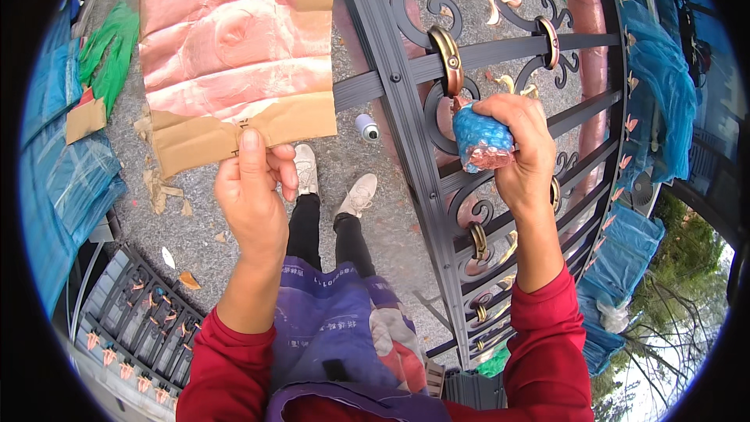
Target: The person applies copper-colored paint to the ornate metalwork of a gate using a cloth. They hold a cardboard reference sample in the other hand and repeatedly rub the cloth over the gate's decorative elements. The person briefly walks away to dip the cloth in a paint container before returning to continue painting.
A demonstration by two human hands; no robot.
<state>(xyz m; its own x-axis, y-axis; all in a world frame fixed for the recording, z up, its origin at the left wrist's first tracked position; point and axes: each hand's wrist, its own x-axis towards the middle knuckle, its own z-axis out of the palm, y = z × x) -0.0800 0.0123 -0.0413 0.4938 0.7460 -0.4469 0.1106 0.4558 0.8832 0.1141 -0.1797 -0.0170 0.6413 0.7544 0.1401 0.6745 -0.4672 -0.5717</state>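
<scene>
The left hand (254, 195) is pinching cardboard (234, 47) while the right hand (527, 148), grasping a blue bundle (481, 134), is seemingly colouring a ring (451, 62) near the gate (400, 101)'s left edge, needing careful dabs.

The setting looks like an outdoor metalworking yard: a scrolled dark gate (415, 137) at right, blue sheeting (58, 187) at left, rough grey ground (187, 215), trees (687, 258) right of the gate.

In your left hand (254, 195), cardboard sheet (234, 55), creased, mostly pink-coated above a bare tan strip, slightly tilted, pinched at its lower edge; in your right hand (522, 141), blue-wrapped bundle (483, 136), pink-stained near end, far end just beside gold-and-copper ring (448, 61).
</scene>
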